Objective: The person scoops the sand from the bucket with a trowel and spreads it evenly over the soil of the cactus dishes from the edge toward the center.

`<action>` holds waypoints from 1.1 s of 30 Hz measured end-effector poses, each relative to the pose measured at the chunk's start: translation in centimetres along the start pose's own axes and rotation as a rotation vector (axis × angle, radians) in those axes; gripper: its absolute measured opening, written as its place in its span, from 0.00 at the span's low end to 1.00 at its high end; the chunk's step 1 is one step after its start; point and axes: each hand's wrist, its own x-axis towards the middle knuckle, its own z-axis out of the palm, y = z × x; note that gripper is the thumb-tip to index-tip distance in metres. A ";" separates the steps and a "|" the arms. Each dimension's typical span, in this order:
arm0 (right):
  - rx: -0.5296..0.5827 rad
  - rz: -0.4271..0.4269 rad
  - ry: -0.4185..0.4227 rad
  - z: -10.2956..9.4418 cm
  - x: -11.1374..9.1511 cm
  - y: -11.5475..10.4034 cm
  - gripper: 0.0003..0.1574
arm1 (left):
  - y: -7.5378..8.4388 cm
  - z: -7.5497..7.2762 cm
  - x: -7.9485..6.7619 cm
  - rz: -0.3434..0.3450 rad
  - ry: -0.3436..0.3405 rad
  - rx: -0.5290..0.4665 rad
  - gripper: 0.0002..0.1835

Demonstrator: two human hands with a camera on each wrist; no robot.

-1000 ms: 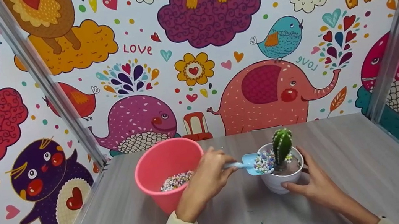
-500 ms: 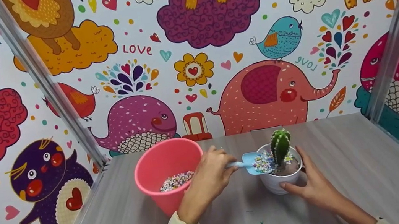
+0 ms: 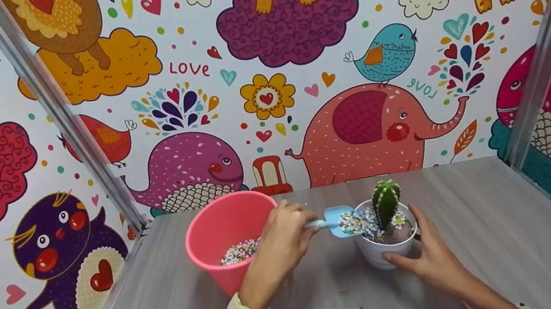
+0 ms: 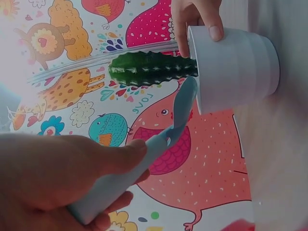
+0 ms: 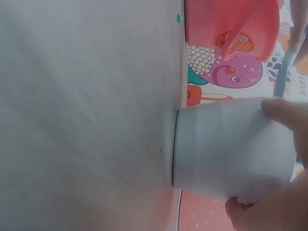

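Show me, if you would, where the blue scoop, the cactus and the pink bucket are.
Blue scoop (image 4: 153, 153): left wrist view, on its handle.
Cactus (image 3: 386, 203): head view, middle of its green body.
Pink bucket (image 3: 231, 221): head view, on its inner wall.

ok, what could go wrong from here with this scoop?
Beads could spill onto the table: the blue scoop is loaded and only partly over the white pot. The scoop tip, close to the cactus, might knock it. The pot might shift if bumped; only the right hand holds it.
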 end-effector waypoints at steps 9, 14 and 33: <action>0.026 -0.051 0.022 0.0 -0.1 0.1 0.83 | -0.1 0.0 -0.1 -0.012 -0.010 0.028 0.15; 0.007 -0.039 0.045 0.3 -0.2 -0.1 0.84 | 0.1 -0.1 0.0 -0.008 -0.004 0.034 0.15; 0.013 -0.027 0.022 0.0 0.2 -0.1 0.87 | 0.4 0.6 0.2 0.022 0.096 0.067 0.13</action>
